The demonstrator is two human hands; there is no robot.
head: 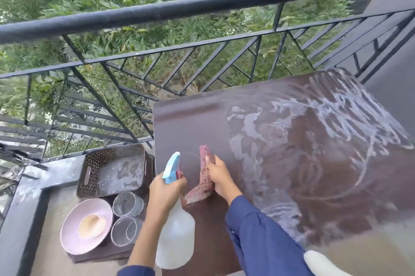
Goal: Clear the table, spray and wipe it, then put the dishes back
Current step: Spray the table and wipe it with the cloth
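The dark brown table [179,123] fills the right half of the view, its right and middle parts streaked with white soapy swirls. My left hand [165,192] grips a translucent white spray bottle [177,237] by its light blue trigger head, held over the table's near left edge. My right hand [217,174] presses a reddish-pink cloth [203,177] onto the table's left part, where the surface looks dry. On a low brown stool left of the table stand a pink plate [74,230] with a small cream bowl [92,226] on it and two clear glasses [128,205].
A brown perforated basket [88,177] sits on the floor beyond the dishes. A black metal railing [179,10] borders the balcony behind the table, with green plants below. A white object [321,264] pokes in at the bottom right.
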